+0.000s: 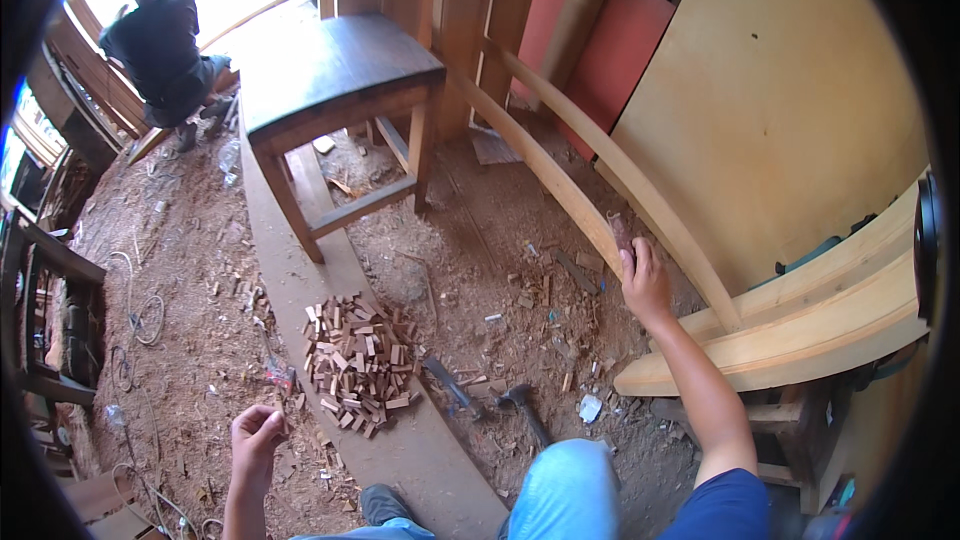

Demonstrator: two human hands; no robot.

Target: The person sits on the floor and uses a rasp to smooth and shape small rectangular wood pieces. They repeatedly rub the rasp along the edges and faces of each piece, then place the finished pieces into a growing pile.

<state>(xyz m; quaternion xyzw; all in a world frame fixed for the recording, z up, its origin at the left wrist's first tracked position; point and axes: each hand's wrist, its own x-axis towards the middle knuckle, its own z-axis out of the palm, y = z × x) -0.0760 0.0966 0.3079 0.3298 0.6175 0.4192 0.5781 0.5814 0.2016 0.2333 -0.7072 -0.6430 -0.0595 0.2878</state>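
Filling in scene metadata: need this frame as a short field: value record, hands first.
Right hand: gripping the near end of a long wooden slat
Left hand: raised, thumb and fingers together; can't tell if anything is between them
Pile: small wooden blocks, on a flat plank
Tool: hammer, on the ground right of the plank
Furniture: wooden stool, beyond the pile
Others: one person, far left
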